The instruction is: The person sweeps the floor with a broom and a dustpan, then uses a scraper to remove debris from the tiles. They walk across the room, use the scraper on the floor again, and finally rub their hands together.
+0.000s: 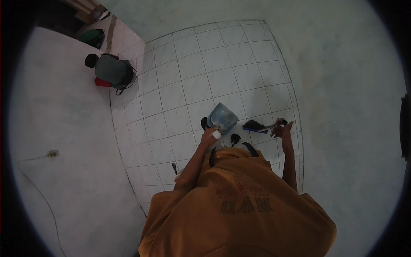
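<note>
My left hand (209, 136) is closed around the white-ended handle of a blue-grey dustpan (223, 119), which is just in front of my feet. Pale debris or residue shows inside the pan. To the right, my right hand (282, 130) grips the handle of a hand broom (255, 125) with dark bristles and a blue edge. The broom head is beside the dustpan, a short gap apart, close to the tiled floor. My fingers partly hide the broom's handle.
White floor tiles (192, 88) run between pale walls. Another person (112, 70) is low by the left wall near a doorway, with a red object (102, 82) beside them. A socket (53, 153) with a cable is on the left wall. A dark-handled item (174, 167) is by my left elbow.
</note>
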Motion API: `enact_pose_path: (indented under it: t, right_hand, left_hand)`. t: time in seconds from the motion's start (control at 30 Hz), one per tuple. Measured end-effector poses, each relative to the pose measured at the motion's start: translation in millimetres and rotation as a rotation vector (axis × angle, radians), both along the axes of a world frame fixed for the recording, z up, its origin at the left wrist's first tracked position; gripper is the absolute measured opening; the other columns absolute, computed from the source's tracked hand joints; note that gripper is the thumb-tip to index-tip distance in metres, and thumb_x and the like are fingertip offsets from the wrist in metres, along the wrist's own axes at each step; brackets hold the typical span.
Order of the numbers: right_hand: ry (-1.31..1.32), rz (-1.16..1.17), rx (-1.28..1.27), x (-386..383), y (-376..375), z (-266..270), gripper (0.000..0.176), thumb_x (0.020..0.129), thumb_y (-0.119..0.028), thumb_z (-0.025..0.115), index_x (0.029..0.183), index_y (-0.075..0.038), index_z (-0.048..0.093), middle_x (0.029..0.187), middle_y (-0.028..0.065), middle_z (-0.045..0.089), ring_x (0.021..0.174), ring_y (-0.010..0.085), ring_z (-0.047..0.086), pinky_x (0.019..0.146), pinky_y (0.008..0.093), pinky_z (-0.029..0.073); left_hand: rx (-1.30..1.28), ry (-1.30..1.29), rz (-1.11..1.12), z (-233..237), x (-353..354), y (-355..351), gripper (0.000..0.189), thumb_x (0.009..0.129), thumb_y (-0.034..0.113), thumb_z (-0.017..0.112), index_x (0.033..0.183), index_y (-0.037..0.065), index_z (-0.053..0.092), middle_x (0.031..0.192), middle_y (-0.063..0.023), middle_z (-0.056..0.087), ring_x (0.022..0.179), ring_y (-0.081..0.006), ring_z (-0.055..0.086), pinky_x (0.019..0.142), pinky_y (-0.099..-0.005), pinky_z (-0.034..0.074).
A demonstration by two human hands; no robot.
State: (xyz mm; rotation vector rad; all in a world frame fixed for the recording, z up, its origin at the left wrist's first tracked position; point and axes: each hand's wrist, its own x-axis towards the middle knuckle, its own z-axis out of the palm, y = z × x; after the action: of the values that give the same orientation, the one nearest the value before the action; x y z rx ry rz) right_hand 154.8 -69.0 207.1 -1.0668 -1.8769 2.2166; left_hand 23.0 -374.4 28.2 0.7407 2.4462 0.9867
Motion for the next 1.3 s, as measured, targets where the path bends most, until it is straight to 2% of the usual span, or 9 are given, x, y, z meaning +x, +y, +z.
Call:
enact_pose_path:
  t: [0.2, 0.3, 0.53, 0.6, 0.67, 0.77, 1.03, 1.23, 1.3]
  right_hand:
    - [0.029, 0.156, 0.283, -44.6, -37.8, -4.7, 0.028, 0.089, -0.031, 0.049, 0.088, -0.004, 0.048, 0.065, 0.005, 0.054, 0.057, 0.0111, 0.054, 0.048, 0.0246, 0.043]
    - [-0.113, 0.066, 0.311, -67.8, -49.1, -2.0, 0.02, 0.085, -0.019, 0.058, 0.081, -0.002, 0.049, 0.059, 0.0052, 0.052, 0.051, 0.0102, 0.051, 0.044, 0.0242, 0.042]
    - [-0.166, -0.04, 0.382, -84.2, -57.8, -2.0, 0.028, 0.086, -0.024, 0.055, 0.071, -0.002, 0.049, 0.051, 0.0038, 0.047, 0.041, 0.0087, 0.046, 0.038, 0.0228, 0.039]
    - [-0.198, -0.094, 0.388, -86.2, -59.6, -1.3, 0.029, 0.086, -0.026, 0.056, 0.071, -0.002, 0.049, 0.051, 0.0038, 0.048, 0.041, 0.0089, 0.046, 0.037, 0.0232, 0.038]
    - [-0.179, -0.134, 0.403, -87.7, -59.1, -6.4, 0.029, 0.085, -0.026, 0.056, 0.07, -0.002, 0.049, 0.051, 0.004, 0.048, 0.041, 0.009, 0.046, 0.036, 0.0235, 0.038]
    - [-0.189, -0.151, 0.403, -93.2, -56.1, -7.7, 0.029, 0.085, -0.026, 0.057, 0.07, -0.001, 0.05, 0.052, 0.0044, 0.048, 0.041, 0.0093, 0.046, 0.035, 0.0239, 0.038]
    - [-0.192, -0.14, 0.428, -139.7, -28.3, -11.5, 0.029, 0.085, -0.025, 0.057, 0.07, -0.001, 0.05, 0.049, 0.0043, 0.048, 0.04, 0.0103, 0.048, 0.035, 0.0236, 0.039]
    - [-0.254, -0.013, 0.508, -183.0, 20.8, -43.8, 0.028, 0.083, -0.026, 0.058, 0.073, -0.001, 0.053, 0.049, 0.0066, 0.05, 0.041, 0.0106, 0.051, 0.036, 0.0254, 0.039]
    - [-0.423, 0.061, 0.63, -202.1, 40.5, -52.9, 0.038, 0.08, -0.037, 0.059, 0.078, 0.0, 0.057, 0.057, 0.0127, 0.056, 0.05, 0.0191, 0.058, 0.046, 0.0329, 0.045]
  left_hand:
    - [0.079, -0.259, 0.092, 13.1, -70.4, -21.3, 0.022, 0.078, 0.025, 0.063, 0.083, 0.004, 0.061, 0.075, -0.0107, 0.064, 0.072, -0.021, 0.062, 0.065, -0.0305, 0.047]
    - [0.074, -0.393, 0.123, -14.2, -89.2, -38.8, 0.027, 0.075, 0.029, 0.064, 0.088, 0.006, 0.062, 0.08, -0.013, 0.064, 0.077, -0.0268, 0.062, 0.067, -0.0328, 0.048]
    - [0.312, -0.451, 0.092, -20.2, -106.7, -57.6, 0.027, 0.076, 0.028, 0.064, 0.086, 0.002, 0.062, 0.079, -0.0122, 0.065, 0.074, -0.0215, 0.063, 0.066, -0.0327, 0.048]
    - [0.309, -0.483, 0.151, -15.4, -108.9, -58.3, 0.011, 0.082, 0.011, 0.058, 0.081, 0.0, 0.058, 0.073, -0.0011, 0.057, 0.07, -0.0081, 0.052, 0.065, -0.0246, 0.044]
    - [0.305, -0.407, 0.164, -74.9, -112.9, -66.2, 0.01, 0.082, 0.01, 0.058, 0.081, 0.0, 0.057, 0.073, -0.0013, 0.057, 0.07, -0.0079, 0.052, 0.064, -0.0245, 0.043]
    - [0.279, -0.298, 0.2, -84.7, -125.6, -64.2, 0.009, 0.081, 0.01, 0.058, 0.08, 0.001, 0.057, 0.073, -0.0014, 0.057, 0.069, -0.0079, 0.052, 0.063, -0.0244, 0.043]
    - [0.223, -0.182, 0.29, -18.8, -220.0, -21.5, 0.02, 0.081, 0.019, 0.058, 0.081, -0.002, 0.058, 0.065, -0.0074, 0.059, 0.061, -0.0143, 0.057, 0.056, -0.0286, 0.043]
    - [0.185, -0.23, 0.387, -51.2, -295.1, 3.3, 0.028, 0.081, 0.025, 0.06, 0.085, -0.003, 0.059, 0.067, -0.0075, 0.06, 0.059, -0.0144, 0.056, 0.051, -0.0281, 0.043]
    - [0.204, -0.357, 0.425, -32.7, -315.0, 15.2, 0.029, 0.079, 0.026, 0.061, 0.083, -0.003, 0.06, 0.068, -0.0087, 0.061, 0.059, -0.016, 0.058, 0.052, -0.0298, 0.045]
